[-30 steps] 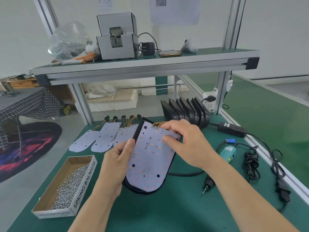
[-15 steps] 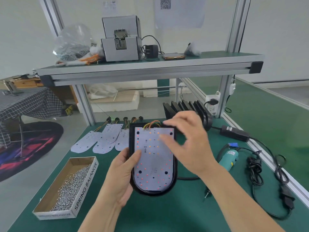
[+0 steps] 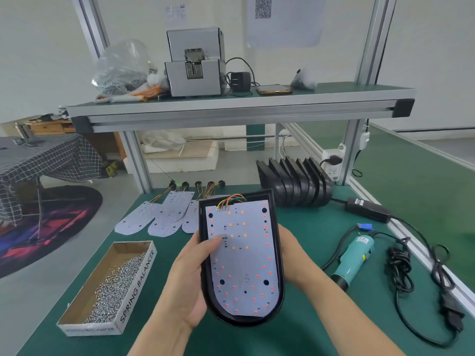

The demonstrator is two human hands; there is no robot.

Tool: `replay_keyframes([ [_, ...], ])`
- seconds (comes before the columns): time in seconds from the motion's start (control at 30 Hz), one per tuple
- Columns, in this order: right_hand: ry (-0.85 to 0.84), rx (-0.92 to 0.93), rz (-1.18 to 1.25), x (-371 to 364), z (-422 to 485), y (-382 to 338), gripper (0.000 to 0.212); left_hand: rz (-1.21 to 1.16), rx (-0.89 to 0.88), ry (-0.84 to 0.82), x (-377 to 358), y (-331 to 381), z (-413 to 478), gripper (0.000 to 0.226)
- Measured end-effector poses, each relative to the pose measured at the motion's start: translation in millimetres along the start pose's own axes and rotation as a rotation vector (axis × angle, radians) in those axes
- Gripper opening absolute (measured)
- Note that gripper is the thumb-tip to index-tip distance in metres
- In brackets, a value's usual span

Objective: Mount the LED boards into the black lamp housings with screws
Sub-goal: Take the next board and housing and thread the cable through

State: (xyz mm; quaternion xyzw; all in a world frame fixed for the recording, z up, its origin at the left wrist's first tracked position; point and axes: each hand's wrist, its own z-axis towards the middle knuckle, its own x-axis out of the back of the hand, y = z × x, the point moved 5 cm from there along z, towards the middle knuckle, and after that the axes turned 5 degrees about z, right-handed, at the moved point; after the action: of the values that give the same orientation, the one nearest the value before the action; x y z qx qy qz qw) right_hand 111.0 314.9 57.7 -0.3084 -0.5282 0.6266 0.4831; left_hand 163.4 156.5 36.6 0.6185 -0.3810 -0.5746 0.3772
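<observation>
A black lamp housing point(image 3: 278, 255) is lifted over the green bench with a white LED board point(image 3: 243, 258) lying inside it, wires at its far end. My left hand point(image 3: 191, 273) grips the housing's left side, thumb pressed on the board. My right hand point(image 3: 291, 255) holds the right side from behind, mostly hidden. Several loose LED boards point(image 3: 164, 214) with wires lie at the back left. Several more black housings point(image 3: 295, 183) stand in a row at the back. A cardboard box of screws point(image 3: 113, 286) sits at the left. A teal electric screwdriver point(image 3: 353, 258) lies at the right.
Black power cables point(image 3: 401, 271) and an adapter point(image 3: 367, 209) trail along the bench's right edge. An aluminium shelf point(image 3: 231, 109) overhead carries a grey screw feeder point(image 3: 195, 62), a plastic bag, a charger and a phone.
The board has settled flat inside the housing. My right hand left the board's top and moved to the housing's right side. The housing came nearer to me.
</observation>
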Motion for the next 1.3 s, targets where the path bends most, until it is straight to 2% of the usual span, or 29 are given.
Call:
replay_keyframes([
  [0.07, -0.006, -0.011, -0.007, -3, 1, 1, 0.039, 0.039, 0.002, -0.004, -5, 1, -2, 0.04],
  [0.2, -0.051, -0.046, 0.021, -6, -5, 4, 0.021, 0.112, 0.007, 0.0, -16, 1, -8, 0.043],
  [0.23, -0.031, -0.073, 0.082, -5, -7, 5, 0.018, 0.13, -0.006, -0.003, -18, 2, -9, 0.041],
  [0.27, -0.001, -0.084, 0.106, -4, -8, 8, 0.024, 0.146, -0.021, -0.008, -21, 4, -10, 0.041],
  [0.33, 0.069, -0.095, 0.088, 2, -8, 11, 0.022, 0.165, -0.032, -0.013, -24, 6, -13, 0.044],
  [0.4, 0.071, -0.121, -0.039, 7, -2, 20, 0.027, 0.169, -0.022, -0.007, -24, 4, -13, 0.044],
  [0.47, -0.006, -0.107, -0.109, 5, -2, 14, 0.03, 0.174, -0.024, 0.017, -21, 3, -12, 0.041],
  [0.53, -0.069, -0.042, -0.279, 3, -2, -2, 0.025, 0.164, -0.044, 0.038, -15, 5, -10, 0.039],
  [0.57, -0.028, 0.018, -0.306, 9, 0, -10, 0.031, 0.159, -0.06, 0.051, -11, 8, -9, 0.039],
  [0.6, 0.057, 0.074, -0.211, 19, 0, -19, 0.032, 0.163, -0.078, 0.065, -8, 11, -7, 0.038],
  [0.63, 0.136, 0.113, -0.017, 29, -2, -27, 0.024, 0.176, -0.096, 0.079, -5, 13, -6, 0.038],
  [0.67, 0.163, 0.11, 0.143, 38, -3, -30, 0.021, 0.193, -0.113, 0.094, -4, 14, -5, 0.036],
  [0.7, 0.151, 0.108, 0.207, 43, -4, -32, 0.026, 0.214, -0.129, 0.111, -4, 14, -5, 0.034],
  [0.77, 0.058, 0.125, 0.009, 35, -8, -39, 0.03, 0.259, -0.159, 0.138, -8, 13, -5, 0.034],
  [0.83, 0.143, 0.16, -0.213, 30, -10, -40, 0.012, 0.313, -0.187, 0.141, -14, 11, -6, 0.03],
  [0.87, 0.21, 0.167, -0.226, 28, -10, -42, 0.004, 0.347, -0.206, 0.149, -16, 11, -6, 0.025],
  [1.0, 0.33, 0.209, -0.294, 22, -13, -32, 0.011, 0.386, -0.202, 0.186, -19, 7, -3, 0.011],
  [1.07, 0.35, 0.221, -0.287, 21, -13, -27, 0.013, 0.381, -0.182, 0.186, -18, 6, -1, 0.011],
  [1.13, 0.29, 0.218, -0.295, 19, -13, -26, 0.007, 0.389, -0.178, 0.181, -14, 8, 1, 0.014],
  [1.2, 0.171, 0.151, -0.169, 22, -12, -22, 0.018, 0.369, -0.159, 0.144, -7, 11, 6, 0.018],
  [1.3, 0.098, 0.069, 0.265, 35, -7, -11, 0.031, 0.354, -0.145, 0.041, 5, 16, 10, 0.026],
])
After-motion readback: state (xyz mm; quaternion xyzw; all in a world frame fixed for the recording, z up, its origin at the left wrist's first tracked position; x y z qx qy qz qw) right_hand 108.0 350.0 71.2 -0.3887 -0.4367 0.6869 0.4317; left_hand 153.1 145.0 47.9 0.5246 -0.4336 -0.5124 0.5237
